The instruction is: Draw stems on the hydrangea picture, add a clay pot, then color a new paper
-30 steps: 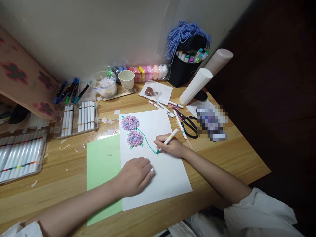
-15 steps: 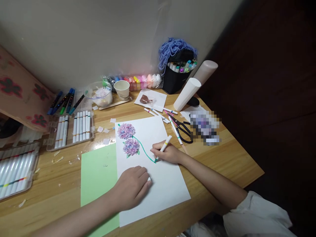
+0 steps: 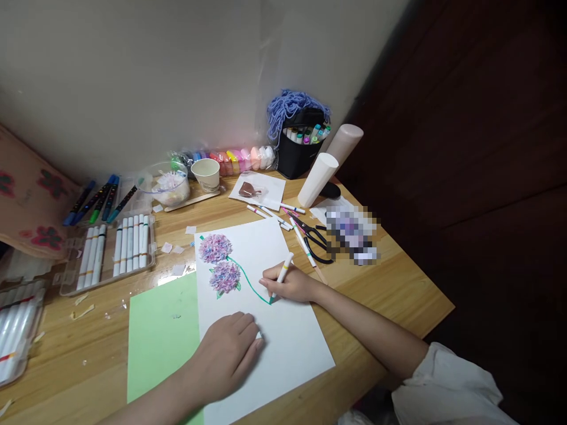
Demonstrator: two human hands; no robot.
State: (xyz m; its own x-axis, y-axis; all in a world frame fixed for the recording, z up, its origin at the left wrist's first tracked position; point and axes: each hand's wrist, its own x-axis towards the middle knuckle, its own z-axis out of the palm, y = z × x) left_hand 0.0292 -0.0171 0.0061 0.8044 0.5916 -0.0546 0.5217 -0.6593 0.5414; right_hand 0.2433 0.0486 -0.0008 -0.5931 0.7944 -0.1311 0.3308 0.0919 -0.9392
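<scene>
A white sheet lies partly over a green sheet. Two pink and blue flower clusters, an upper one and a lower one, sit at its upper left, with green leaves beside them. A curved green line runs down from the upper cluster. My right hand holds a white marker with a yellow band, its tip at the line's lower end. My left hand rests on the white sheet, fingers curled around a small white thing, perhaps a marker cap.
Scissors and loose markers lie right of the sheet's top. Behind stand a paper cup, a bowl, a black marker holder and white tubes. Marker cases lie at left; paper scraps are scattered nearby.
The view has shifted, so the table's things appear further left and slightly lower. Both hands keep their grips, and the marker tip stays at the line's lower end.
</scene>
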